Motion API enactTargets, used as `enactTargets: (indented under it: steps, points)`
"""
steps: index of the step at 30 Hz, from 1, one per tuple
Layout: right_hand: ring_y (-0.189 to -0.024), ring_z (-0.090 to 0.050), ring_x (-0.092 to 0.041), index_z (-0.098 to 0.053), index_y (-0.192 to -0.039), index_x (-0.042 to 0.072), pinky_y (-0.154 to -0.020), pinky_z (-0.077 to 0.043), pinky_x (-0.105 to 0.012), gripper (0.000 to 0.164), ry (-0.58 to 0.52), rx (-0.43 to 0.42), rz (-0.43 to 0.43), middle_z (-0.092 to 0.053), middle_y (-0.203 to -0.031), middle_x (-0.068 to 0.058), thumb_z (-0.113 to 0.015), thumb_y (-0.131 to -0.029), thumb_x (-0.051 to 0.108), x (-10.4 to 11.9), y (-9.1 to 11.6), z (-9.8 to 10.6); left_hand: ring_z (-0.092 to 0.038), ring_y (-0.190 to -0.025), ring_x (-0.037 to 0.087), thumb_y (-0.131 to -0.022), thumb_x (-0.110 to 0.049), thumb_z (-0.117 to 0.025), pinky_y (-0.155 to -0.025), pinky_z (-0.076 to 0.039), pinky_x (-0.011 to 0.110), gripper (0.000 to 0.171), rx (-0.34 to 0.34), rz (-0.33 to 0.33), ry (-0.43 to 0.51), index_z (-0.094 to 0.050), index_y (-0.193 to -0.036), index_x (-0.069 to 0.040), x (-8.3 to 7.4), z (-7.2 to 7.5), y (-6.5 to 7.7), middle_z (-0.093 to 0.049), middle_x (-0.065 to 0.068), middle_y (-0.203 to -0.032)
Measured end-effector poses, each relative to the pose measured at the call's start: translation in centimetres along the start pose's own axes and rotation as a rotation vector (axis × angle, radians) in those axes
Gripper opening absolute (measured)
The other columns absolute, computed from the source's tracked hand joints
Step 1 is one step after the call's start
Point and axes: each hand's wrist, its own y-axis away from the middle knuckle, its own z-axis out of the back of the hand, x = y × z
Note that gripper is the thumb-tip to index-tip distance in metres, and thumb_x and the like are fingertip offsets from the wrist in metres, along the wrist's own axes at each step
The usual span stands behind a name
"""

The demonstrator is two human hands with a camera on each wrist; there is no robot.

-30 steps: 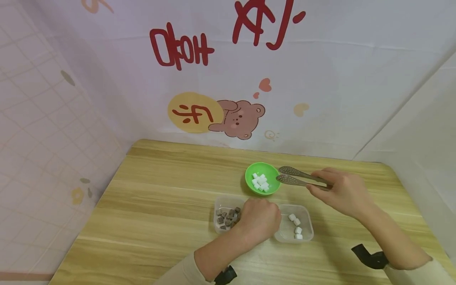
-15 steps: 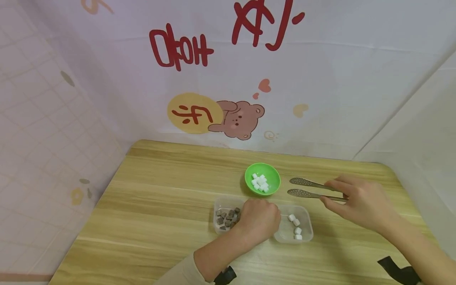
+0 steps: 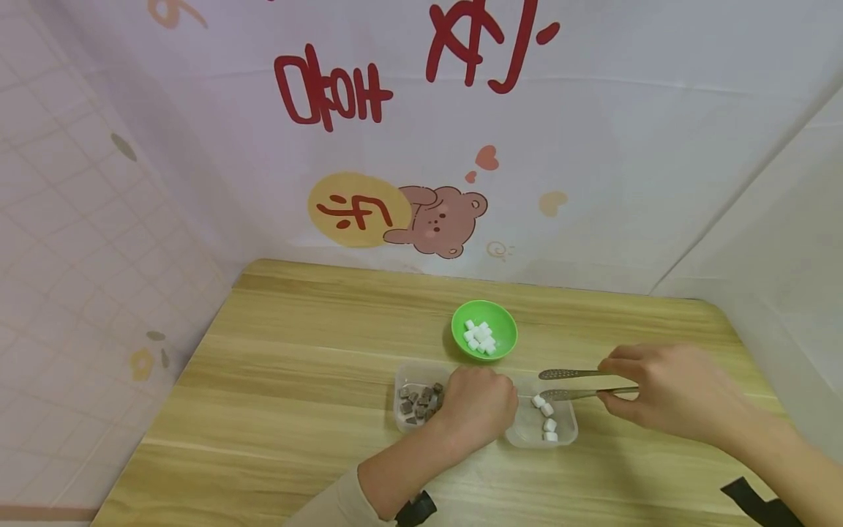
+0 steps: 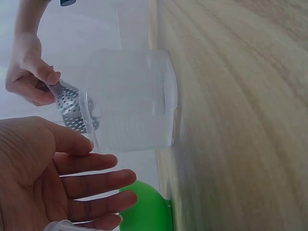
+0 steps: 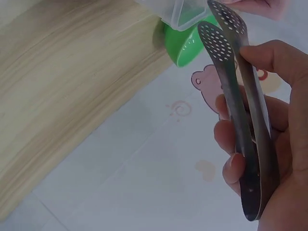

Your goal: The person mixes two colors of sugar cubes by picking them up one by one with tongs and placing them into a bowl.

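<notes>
My right hand (image 3: 672,388) grips metal tongs (image 5: 245,115) between thumb and fingers. Their perforated tips are spread apart, one overlapping the far part of the right clear plastic container (image 3: 520,432) in the head view. Several white cubes (image 3: 549,424) lie in that container. Between the two containers is my left hand (image 3: 477,406). Its fingers (image 4: 98,185) are loosely extended in the left wrist view, with the thumb tip right at the right container's rim. The left clear plastic container (image 3: 403,372), partly hidden by this hand, holds several brown-grey cubes (image 3: 421,402).
A green bowl (image 3: 503,344) with several white cubes in it stands behind the containers. The wooden table (image 3: 296,351) runs back to a white printed cloth wall (image 3: 593,146), with side cloths at left and right.
My right hand has drawn the tongs away from beside the green bowl, first rightward, then toward the near side over the right container. The left hand has stayed in place.
</notes>
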Motion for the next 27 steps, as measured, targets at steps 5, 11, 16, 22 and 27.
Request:
enactTargets:
  steps: [5, 11, 16, 22, 27]
  points:
    - [-0.058, -0.037, 0.012, -0.073, -0.081, 0.024, -0.044, -0.034, -0.018, 0.022, 0.034, 0.141, 0.018, -0.058, -0.077, 0.022, -0.087, -0.064, 0.029, 0.6, -1.1, 0.1, -0.042, -0.043, 0.009, -0.089, -0.019, -0.070, -0.039, -0.033, 0.030, 0.045, -0.011, -0.007, -0.003, -0.046, -0.050, -0.024, 0.1, 0.0, 0.1, -0.043, -0.010, -0.049]
    - [-0.056, -0.032, 0.004, -0.063, -0.071, 0.023, -0.047, -0.035, -0.024, 0.024, 0.058, 0.354, 0.036, -0.043, -0.069, 0.021, -0.087, -0.068, 0.027, 1.5, -2.5, 0.1, -0.041, -0.043, 0.009, -0.089, -0.019, -0.070, -0.039, -0.033, 0.030, 0.046, -0.024, -0.010, 0.012, -0.046, -0.050, -0.024, 0.1, 0.1, 0.1, -0.043, -0.010, -0.049]
    - [-0.055, -0.027, -0.002, -0.051, -0.062, 0.026, -0.049, -0.028, -0.025, 0.031, 0.068, 0.456, 0.010, -0.034, -0.064, 0.018, -0.081, -0.066, 0.021, 2.4, -3.6, 0.0, -0.042, -0.043, 0.008, -0.089, -0.021, -0.071, -0.039, -0.033, 0.030, 0.046, -0.037, -0.013, -0.003, -0.047, -0.050, -0.024, 0.1, 0.2, 0.1, -0.043, -0.011, -0.049]
    - [-0.054, -0.026, -0.007, -0.042, -0.057, 0.024, -0.049, -0.026, -0.028, 0.035, 0.082, 0.519, -0.024, -0.034, -0.060, 0.015, -0.075, -0.062, 0.013, 3.3, -4.7, -0.3, -0.041, -0.043, 0.008, -0.089, -0.019, -0.071, -0.040, -0.032, 0.028, 0.047, -0.034, -0.010, -0.005, -0.045, -0.050, -0.024, 0.1, 0.4, 0.1, -0.042, -0.011, -0.048]
    - [-0.057, -0.017, -0.007, -0.035, -0.054, 0.024, -0.050, -0.019, -0.026, 0.039, 0.096, 0.518, 0.014, -0.027, -0.058, 0.014, -0.070, -0.058, 0.008, 3.8, -5.1, -0.8, -0.041, -0.043, 0.008, -0.088, -0.019, -0.071, -0.039, -0.033, 0.029, 0.046, -0.021, -0.006, -0.008, -0.045, -0.050, -0.024, 0.1, 0.4, 0.1, -0.043, -0.011, -0.049]
